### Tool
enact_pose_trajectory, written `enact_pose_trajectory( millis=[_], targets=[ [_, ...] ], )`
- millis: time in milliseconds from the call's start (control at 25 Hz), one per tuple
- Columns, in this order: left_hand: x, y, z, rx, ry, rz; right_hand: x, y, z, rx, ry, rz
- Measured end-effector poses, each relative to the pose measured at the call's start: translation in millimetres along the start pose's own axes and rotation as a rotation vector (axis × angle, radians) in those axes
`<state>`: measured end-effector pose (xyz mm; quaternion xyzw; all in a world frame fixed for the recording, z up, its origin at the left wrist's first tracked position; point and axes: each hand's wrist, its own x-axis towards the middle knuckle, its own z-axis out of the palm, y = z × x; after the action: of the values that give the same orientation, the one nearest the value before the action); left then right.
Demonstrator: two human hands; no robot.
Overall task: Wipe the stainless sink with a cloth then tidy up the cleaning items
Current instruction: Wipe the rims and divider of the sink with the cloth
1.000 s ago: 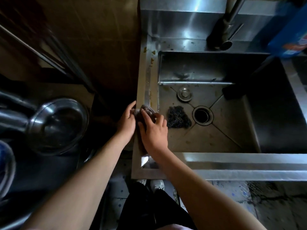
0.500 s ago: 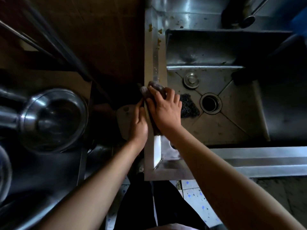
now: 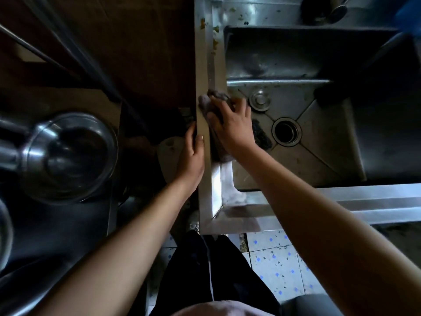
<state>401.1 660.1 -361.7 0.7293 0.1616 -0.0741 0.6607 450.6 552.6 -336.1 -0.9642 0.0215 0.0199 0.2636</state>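
R hand [image 3: 234,131] pressing cloth [image 3: 217,96], sink [image 3: 201,65] L rim

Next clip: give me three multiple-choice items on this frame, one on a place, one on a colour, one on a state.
1. Where is the cloth?
A) on the sink's left rim
B) in a metal bowl
C) on the floor

2. What colour are the specks on the floor tiles?
A) red
B) blue
C) green

3. The drain hole is:
A) plugged
B) covered by a plate
C) open

Key:
1 A, the right hand presses it there.
2 B, blue specks show below the sink.
3 C, its dark opening shows, with the scouring pad beside it.
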Motion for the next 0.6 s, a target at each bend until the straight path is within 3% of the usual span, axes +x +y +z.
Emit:
enact_pose_trajectory(
  millis=[200,600],
  targets=[
    [0,4,-2,0.159,0.050,0.083,-38,-1,7,-0.022,0.039,0.064],
    [0,3,-4,0.126,-0.054,0.094,47,1,2,-0.050,0.007,0.026]
  ],
)
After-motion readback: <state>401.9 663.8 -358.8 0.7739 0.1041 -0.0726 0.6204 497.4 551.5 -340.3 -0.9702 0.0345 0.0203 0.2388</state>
